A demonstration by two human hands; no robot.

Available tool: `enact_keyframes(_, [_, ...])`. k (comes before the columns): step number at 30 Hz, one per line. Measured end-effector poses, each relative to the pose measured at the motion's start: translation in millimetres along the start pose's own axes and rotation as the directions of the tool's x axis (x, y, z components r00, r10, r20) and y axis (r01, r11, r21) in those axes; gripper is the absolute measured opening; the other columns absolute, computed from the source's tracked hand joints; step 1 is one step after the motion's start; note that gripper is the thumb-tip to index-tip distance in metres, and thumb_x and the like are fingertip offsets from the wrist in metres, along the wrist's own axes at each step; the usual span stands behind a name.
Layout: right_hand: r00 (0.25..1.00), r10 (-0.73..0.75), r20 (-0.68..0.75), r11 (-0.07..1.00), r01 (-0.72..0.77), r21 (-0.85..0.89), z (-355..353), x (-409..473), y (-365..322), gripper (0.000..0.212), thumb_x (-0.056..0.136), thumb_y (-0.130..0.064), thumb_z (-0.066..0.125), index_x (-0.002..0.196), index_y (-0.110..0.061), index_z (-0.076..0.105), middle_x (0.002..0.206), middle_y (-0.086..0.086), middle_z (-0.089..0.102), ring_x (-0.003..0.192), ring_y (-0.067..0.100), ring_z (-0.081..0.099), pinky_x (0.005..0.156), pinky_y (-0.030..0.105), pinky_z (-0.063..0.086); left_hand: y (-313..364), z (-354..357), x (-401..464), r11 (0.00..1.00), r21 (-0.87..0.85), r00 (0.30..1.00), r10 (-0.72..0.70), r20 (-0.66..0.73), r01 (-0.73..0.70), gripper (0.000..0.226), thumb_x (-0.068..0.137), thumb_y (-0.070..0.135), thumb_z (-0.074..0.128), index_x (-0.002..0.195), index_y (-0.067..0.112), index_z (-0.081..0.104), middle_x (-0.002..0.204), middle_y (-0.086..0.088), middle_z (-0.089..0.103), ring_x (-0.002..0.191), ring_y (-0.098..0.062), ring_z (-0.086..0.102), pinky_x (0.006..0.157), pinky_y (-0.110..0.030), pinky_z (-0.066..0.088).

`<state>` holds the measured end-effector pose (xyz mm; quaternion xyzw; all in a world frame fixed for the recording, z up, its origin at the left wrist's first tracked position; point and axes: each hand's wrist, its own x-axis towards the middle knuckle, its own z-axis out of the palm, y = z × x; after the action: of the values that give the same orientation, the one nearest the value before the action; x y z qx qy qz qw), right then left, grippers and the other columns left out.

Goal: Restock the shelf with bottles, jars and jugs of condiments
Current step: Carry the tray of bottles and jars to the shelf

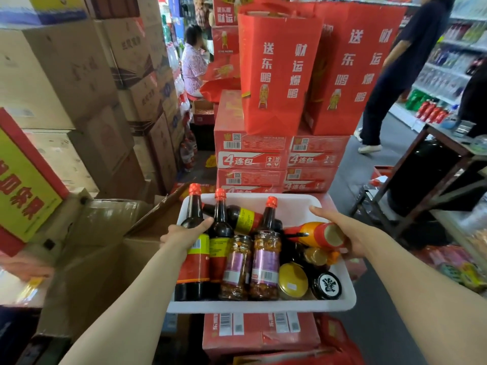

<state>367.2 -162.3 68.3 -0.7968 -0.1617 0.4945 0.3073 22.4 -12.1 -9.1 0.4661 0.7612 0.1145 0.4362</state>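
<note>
A white tray [263,306] sits on a stack of red cartons and holds several condiments. My left hand [184,234] is wrapped around a dark sauce bottle [193,262] with a red cap at the tray's left edge. My right hand [342,233] grips an orange and red bottle [316,234] lying on its side at the tray's right. Between them stand more dark bottles [220,233], two chili jars with purple labels [264,264], a gold-lidded jar [292,280] and a black-lidded jar [326,285].
Brown cardboard boxes [66,83] are stacked high on the left, with an open box [105,246] beside the tray. Red cartons [253,159] and red gift bags [276,69] rise straight ahead. A person [395,75] walks the right aisle by stocked shelves [448,61]; a dark table [434,167] stands right.
</note>
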Motion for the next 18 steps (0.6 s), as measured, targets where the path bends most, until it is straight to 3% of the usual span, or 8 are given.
enact_keyframes(4, [0.999, 0.029, 0.018, 0.999, -0.028, -0.035, -5.2, -9.4, 14.2, 0.124, 0.026, -0.076, 0.090, 0.130, -0.021, 0.051, 0.120, 0.019, 0.065, 0.098, 0.037, 0.065, 0.091, 0.056, 0.055, -16.4, -0.9, -18.5, 0.999, -0.030, 1.000, -0.018, 0.015, 0.019, 0.147, 0.026, 0.094, 0.070, 0.144, 0.012, 0.033, 0.139, -0.016, 0.048, 0.124, -0.037, 0.050, 0.100, -0.054, 0.048])
enact_keyframes(8, [0.999, 0.026, 0.043, 0.999, -0.024, -0.043, -8.9, -25.7, 31.5, 0.115, 0.034, -0.075, 0.089, 0.129, -0.024, 0.051, 0.117, 0.017, 0.064, 0.098, 0.038, 0.064, 0.088, 0.056, 0.055, -42.1, -0.8, -21.1, 0.972, -0.218, 0.993, -0.065, 0.101, 0.086, 0.154, 0.008, 0.088, 0.077, 0.138, 0.014, 0.042, 0.129, -0.014, 0.058, 0.111, -0.036, 0.062, 0.088, -0.055, 0.054])
enact_keyframes(10, [0.998, 0.035, 0.047, 0.998, -0.032, -0.048, -9.5, -34.3, 40.8, 0.121, 0.028, -0.078, 0.089, 0.132, -0.030, 0.049, 0.125, 0.019, 0.061, 0.107, 0.044, 0.062, 0.085, 0.058, 0.054, -62.0, -0.3, -16.6, 0.928, -0.353, 0.986, -0.062, 0.157, 0.115, 0.145, 0.005, 0.081, 0.084, 0.129, 0.012, 0.051, 0.114, -0.013, 0.068, 0.094, -0.034, 0.071, 0.080, -0.053, 0.058])
enact_keyframes(13, [0.998, 0.020, 0.056, 0.999, -0.018, -0.034, -10.6, -44.3, 52.8, 0.125, 0.026, -0.075, 0.090, 0.135, -0.029, 0.047, 0.126, 0.020, 0.061, 0.108, 0.043, 0.062, 0.075, 0.051, 0.056, -90.2, 1.6, -24.6, 0.874, -0.468, 0.975, -0.034, 0.217, 0.135, 0.128, 0.014, 0.075, 0.090, 0.120, 0.010, 0.059, 0.098, -0.014, 0.076, 0.083, -0.037, 0.074, 0.081, -0.054, 0.058])
enact_keyframes(16, [0.991, -0.009, 0.133, 0.998, 0.017, -0.056, -8.2, -62.6, 62.0, 0.122, 0.027, -0.072, 0.090, 0.132, -0.024, 0.050, 0.122, 0.021, 0.064, 0.100, 0.040, 0.064, 0.067, 0.044, 0.056, -130.0, 5.1, -26.7, 0.839, -0.520, 0.975, -0.050, 0.218, 0.159, 0.128, 0.015, 0.072, 0.092, 0.123, 0.012, 0.057, 0.102, -0.014, 0.075, 0.087, -0.038, 0.074, 0.083, -0.055, 0.057])
enact_keyframes(18, [0.984, -0.066, 0.168, 0.992, 0.082, -0.092, -6.7, -71.8, 68.6, 0.111, 0.034, -0.068, 0.092, 0.130, -0.028, 0.053, 0.121, 0.015, 0.064, 0.099, 0.037, 0.064, 0.072, 0.047, 0.057, -164.1, 9.1, -25.6, 0.817, -0.554, 0.983, -0.087, 0.162, 0.163, 0.139, 0.010, 0.072, 0.092, 0.130, 0.012, 0.053, 0.111, -0.013, 0.071, 0.093, -0.038, 0.072, 0.082, -0.054, 0.057])
